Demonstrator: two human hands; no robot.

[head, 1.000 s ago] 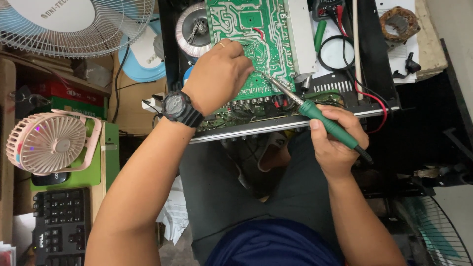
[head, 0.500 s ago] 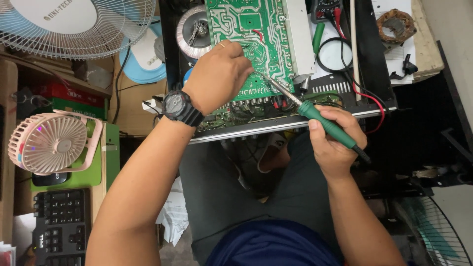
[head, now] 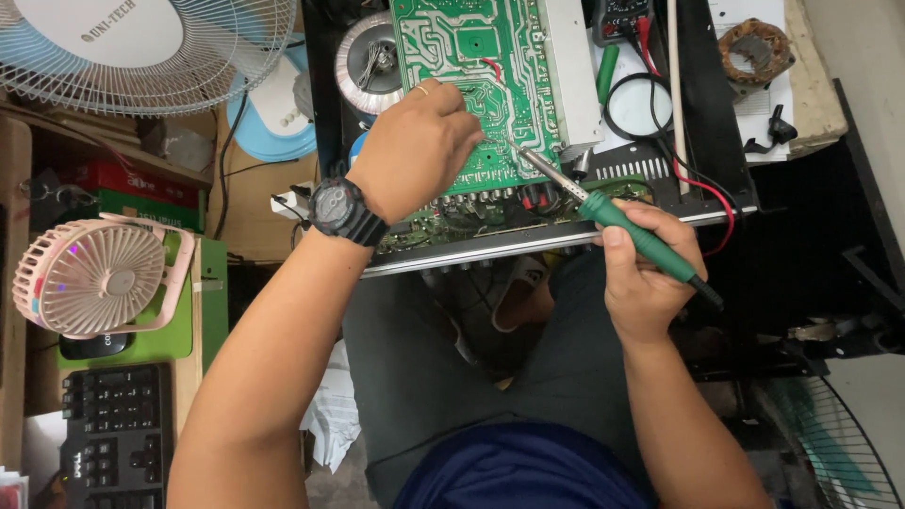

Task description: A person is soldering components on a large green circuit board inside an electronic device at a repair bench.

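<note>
Now right hand (head: 650,283) grips soldering iron (head: 617,220); left hand (head: 415,146) on circuit board (head: 471,57).

- A white standing fan (head: 141,47) is seen at top left;
- a small pink fan (head: 94,275) is set below it, on a green box (head: 203,311);
- a black keyboard (head: 118,434) lies at bottom left;
- a coiled winding (head: 752,49) rests at top right.
</note>
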